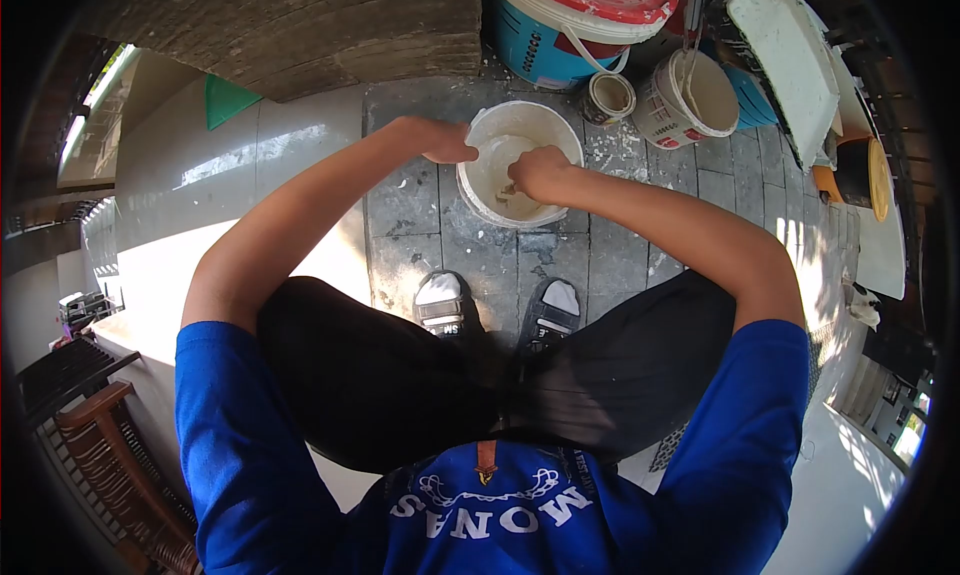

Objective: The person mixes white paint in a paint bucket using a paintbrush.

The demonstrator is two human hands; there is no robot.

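A white bucket [478,203] stands on the grey tiles between and ahead of my feet, its inner wall smeared with whitish paste. My left hand [450,141] is closed on the bucket's left rim, thumb toward the inside. Over the bucket's opening, my right hand [543,174] is curled into a fist around a small pale flat tool [507,192], whose lower end points down at the paste. The fist hides most of that tool, so I cannot tell its exact kind.
Behind the bucket are a large blue paint pail [545,50] with a red lid, a small open can [608,97] and another white bucket [665,110]. A pale board [785,65] leans at the right. My sandalled feet [440,300] are close in front.
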